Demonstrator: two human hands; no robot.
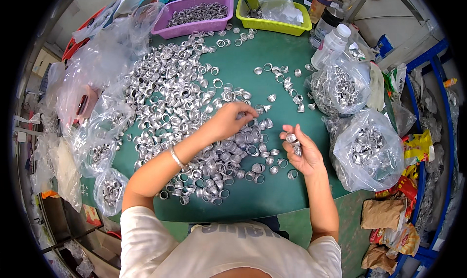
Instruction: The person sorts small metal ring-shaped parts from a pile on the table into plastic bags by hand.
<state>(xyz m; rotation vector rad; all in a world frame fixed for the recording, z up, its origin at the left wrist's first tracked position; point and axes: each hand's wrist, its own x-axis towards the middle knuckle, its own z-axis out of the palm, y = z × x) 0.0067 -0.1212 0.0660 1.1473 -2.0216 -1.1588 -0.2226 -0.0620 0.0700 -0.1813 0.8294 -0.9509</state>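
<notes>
Head view: picking at a big heap of silver rings (168, 83)

From where I stand, I see a person working at a green table (272, 200). The heap spreads over the left and middle of it. The left hand (227, 123) is at the right side of the heap. Its fingers bend in close to the thumb, but I can't tell if they pinch a ring.

The right hand (309, 156) is off the heap, with its palm turned up. Its fingers curl round a few rings (291, 138) and hold them. Some loose rings (292, 174) lie on the table just beside it. A clear bag (382, 176) with rings in it sits further right. On the far side are a purple basket (197, 30), also with rings in it, and a yellow-green tray (275, 27).

To me, this step looks like picking up rings a few at a time. To do it well, I would take the ones at the edge first, so the heap doesn't slide. I would lift gently, because rings may hook together. The right hand should stay cupped and not get too full, or rings could drop out.
</notes>
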